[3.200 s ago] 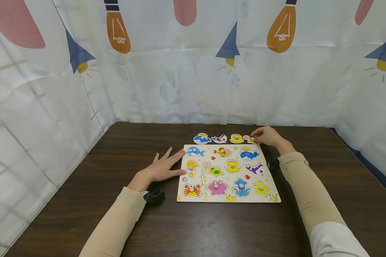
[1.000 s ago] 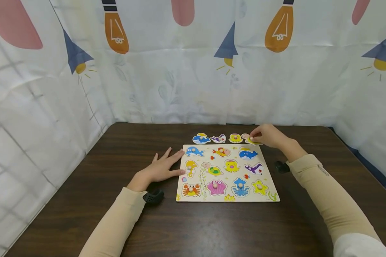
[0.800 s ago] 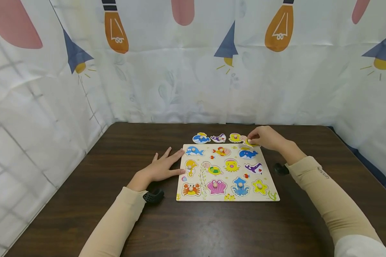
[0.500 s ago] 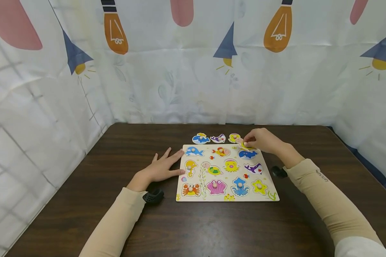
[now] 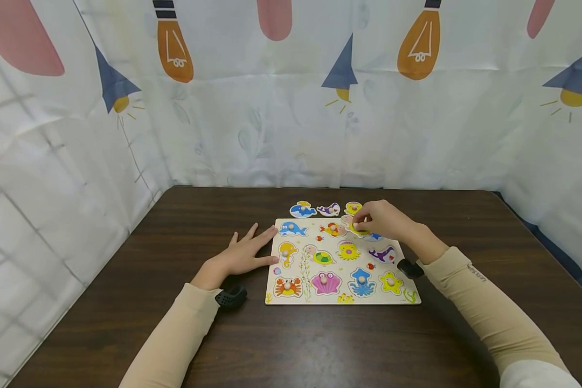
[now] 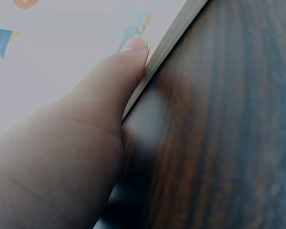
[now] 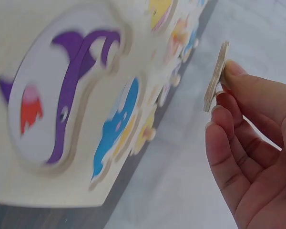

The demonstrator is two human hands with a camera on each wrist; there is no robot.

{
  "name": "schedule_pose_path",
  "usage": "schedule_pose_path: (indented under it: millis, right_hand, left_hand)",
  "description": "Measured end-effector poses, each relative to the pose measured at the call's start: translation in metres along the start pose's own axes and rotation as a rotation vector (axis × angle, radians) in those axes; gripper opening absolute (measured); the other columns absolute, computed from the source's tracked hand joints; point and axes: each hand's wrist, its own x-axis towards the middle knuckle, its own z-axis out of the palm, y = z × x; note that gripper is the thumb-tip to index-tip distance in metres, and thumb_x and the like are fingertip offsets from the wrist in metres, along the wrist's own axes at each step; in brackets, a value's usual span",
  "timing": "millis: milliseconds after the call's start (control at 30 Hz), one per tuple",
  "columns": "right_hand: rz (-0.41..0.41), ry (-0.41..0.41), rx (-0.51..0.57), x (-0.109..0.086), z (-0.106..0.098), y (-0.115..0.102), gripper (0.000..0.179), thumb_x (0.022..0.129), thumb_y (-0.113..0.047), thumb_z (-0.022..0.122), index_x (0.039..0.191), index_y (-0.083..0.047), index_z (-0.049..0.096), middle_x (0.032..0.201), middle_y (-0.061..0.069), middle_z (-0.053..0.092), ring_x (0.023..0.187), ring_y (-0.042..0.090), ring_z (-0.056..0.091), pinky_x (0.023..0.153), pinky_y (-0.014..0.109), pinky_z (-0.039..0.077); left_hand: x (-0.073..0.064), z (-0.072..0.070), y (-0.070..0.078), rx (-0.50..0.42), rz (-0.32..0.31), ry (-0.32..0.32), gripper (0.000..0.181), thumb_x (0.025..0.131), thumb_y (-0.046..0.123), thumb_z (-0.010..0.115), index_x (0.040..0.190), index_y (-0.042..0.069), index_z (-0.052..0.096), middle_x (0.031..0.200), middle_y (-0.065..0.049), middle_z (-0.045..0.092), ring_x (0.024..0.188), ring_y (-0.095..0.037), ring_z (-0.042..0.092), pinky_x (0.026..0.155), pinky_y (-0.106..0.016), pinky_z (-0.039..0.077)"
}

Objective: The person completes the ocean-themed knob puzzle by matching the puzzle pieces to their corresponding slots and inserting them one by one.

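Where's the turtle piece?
In the head view, the right hand pinches the turtle piece over the far edge of the board, just right of the fish piece.

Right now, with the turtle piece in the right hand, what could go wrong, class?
The turtle piece might slip, since the right hand only pinches it. It might also nudge the yellow octopus piece lying close by. The board could shift if the left hand touching its edge lets go.
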Motion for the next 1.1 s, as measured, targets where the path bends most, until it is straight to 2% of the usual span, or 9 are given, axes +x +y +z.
schedule_pose_path:
  millis: [167,500,800,1100]
  right_hand:
    - [-0.059,-0.033,0.0,0.003,0.006,-0.012,0.009,0.094,-0.009,0.076,0.101,-0.007,0.08,0.087,-0.001,0.068,0.073,0.015,0.057,0.067,0.03,0.052]
    - [-0.123,-0.107,-0.032,0.013,0.023,-0.043,0.005,0.096,-0.014,0.075,0.092,-0.014,0.079,0.082,-0.006,0.063,0.077,0.014,0.055,0.069,0.028,0.05]
    - [-0.142,-0.154,-0.009,0.022,0.036,-0.06,0.006,0.095,-0.014,0.076,0.093,-0.014,0.081,0.08,-0.007,0.067,0.07,0.012,0.055,0.064,0.026,0.048]
    - [-0.123,-0.204,-0.049,0.025,0.049,-0.068,0.004,0.094,-0.014,0.077,0.093,-0.013,0.081,0.079,-0.008,0.066,0.07,0.01,0.055,0.068,0.025,0.048]
  left_hand:
    - [0.0,-0.001,0.001,0.002,-0.002,-0.003,0.09,0.098,0.061,0.059,0.167,0.022,0.017,0.171,-0.003,0.017,0.156,-0.038,-0.002,0.114,-0.073,-0.006]
    - [-0.001,-0.002,0.001,-0.007,0.005,-0.002,0.089,0.098,0.061,0.059,0.167,0.021,0.017,0.17,-0.004,0.018,0.156,-0.039,-0.001,0.113,-0.074,-0.005]
    - [0.0,-0.002,0.002,-0.008,0.008,0.0,0.089,0.099,0.06,0.059,0.167,0.021,0.018,0.17,-0.005,0.018,0.156,-0.04,-0.001,0.113,-0.075,-0.005]
    - [0.0,-0.002,0.002,-0.009,0.003,-0.007,0.09,0.098,0.061,0.059,0.167,0.022,0.016,0.17,-0.003,0.017,0.156,-0.038,-0.002,0.113,-0.074,-0.006]
